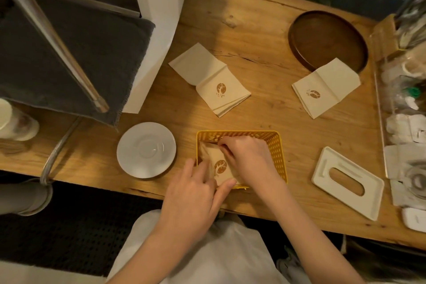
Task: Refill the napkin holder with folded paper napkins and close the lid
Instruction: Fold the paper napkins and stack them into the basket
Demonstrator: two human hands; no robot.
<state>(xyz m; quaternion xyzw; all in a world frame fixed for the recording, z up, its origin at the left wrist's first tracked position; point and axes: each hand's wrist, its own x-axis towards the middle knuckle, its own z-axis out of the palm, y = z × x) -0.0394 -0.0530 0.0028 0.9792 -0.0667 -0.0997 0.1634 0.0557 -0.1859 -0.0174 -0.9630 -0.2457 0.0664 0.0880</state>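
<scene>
Head camera, looking down: a yellow perforated plastic napkin holder (275,152) sits at the near edge of a wooden table (265,37). Both hands press a folded beige paper napkin with a brown tree logo (217,165) into it. The left hand (191,193) pinches the napkin's near edge; the right hand (247,157) grips its far corner from above. The white slotted lid (345,182) lies apart, right of the holder. Two stacks of spare napkins (209,78) lie farther back.
</scene>
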